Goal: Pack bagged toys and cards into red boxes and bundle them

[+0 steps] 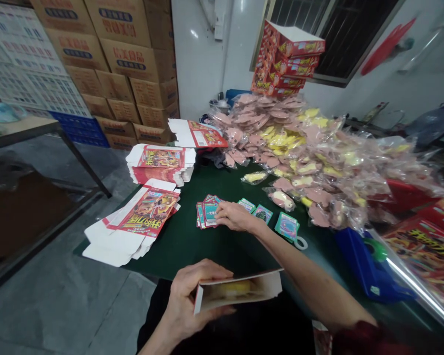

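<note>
My left hand (194, 296) is low in the view and shut on a small white cardboard box (239, 292), whose open end shows something yellow inside. My right hand (235, 217) reaches across the dark green table top (177, 256), its fingertips at the edge of a small stack of printed teal and red cards (208, 212). Just to the right lie several loose cards (262, 214), and a teal card with a white ring attached (287, 227) sits nearer my right wrist.
Flat red-printed boxes (161, 162) lie stacked at the table's left, and a large heap of pink and yellow bagged items (303, 158) fills the far right. A blue dispenser (370, 266) stands at the right edge. Cartons (126, 59) are stacked behind.
</note>
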`<control>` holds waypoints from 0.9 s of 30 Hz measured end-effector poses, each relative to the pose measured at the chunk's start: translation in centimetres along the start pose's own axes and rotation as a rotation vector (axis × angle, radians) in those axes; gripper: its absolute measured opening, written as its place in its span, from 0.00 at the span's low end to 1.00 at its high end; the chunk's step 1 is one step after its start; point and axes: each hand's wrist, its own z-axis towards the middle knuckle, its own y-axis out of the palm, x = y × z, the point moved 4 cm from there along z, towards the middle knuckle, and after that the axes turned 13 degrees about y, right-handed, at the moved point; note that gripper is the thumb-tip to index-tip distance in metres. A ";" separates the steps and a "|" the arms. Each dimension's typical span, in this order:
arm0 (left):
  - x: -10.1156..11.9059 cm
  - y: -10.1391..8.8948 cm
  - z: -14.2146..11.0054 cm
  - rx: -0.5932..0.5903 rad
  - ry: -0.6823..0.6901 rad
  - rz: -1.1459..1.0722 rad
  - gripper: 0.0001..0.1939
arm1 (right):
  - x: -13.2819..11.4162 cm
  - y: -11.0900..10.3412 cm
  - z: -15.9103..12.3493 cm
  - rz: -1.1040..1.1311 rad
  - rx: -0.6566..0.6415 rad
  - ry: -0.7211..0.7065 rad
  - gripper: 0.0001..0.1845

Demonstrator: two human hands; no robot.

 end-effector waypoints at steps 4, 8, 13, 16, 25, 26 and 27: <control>0.1 -0.1 -0.2 0.004 0.014 0.028 0.15 | -2.1 1.4 -0.6 -0.077 0.116 0.083 0.13; -0.1 0.0 -0.4 -0.026 0.020 0.046 0.16 | -3.5 2.9 -0.4 -0.098 0.231 0.158 0.14; -0.2 0.0 -0.3 -0.043 -0.005 0.048 0.13 | -2.1 0.2 -1.5 -0.083 0.365 0.209 0.13; -0.1 0.0 0.0 -0.039 0.014 0.042 0.13 | 0.6 -3.8 -3.6 -0.098 0.494 0.329 0.19; -0.2 0.0 -0.1 -0.034 0.001 0.051 0.14 | 4.5 -4.2 -5.9 -0.272 0.284 0.238 0.12; -0.3 0.0 -0.2 -0.035 0.003 0.042 0.14 | 4.8 -3.4 -5.7 -0.259 0.252 0.227 0.15; -0.3 0.0 -0.2 -0.036 0.003 0.036 0.14 | 5.2 -2.7 -5.6 -0.242 0.225 0.225 0.18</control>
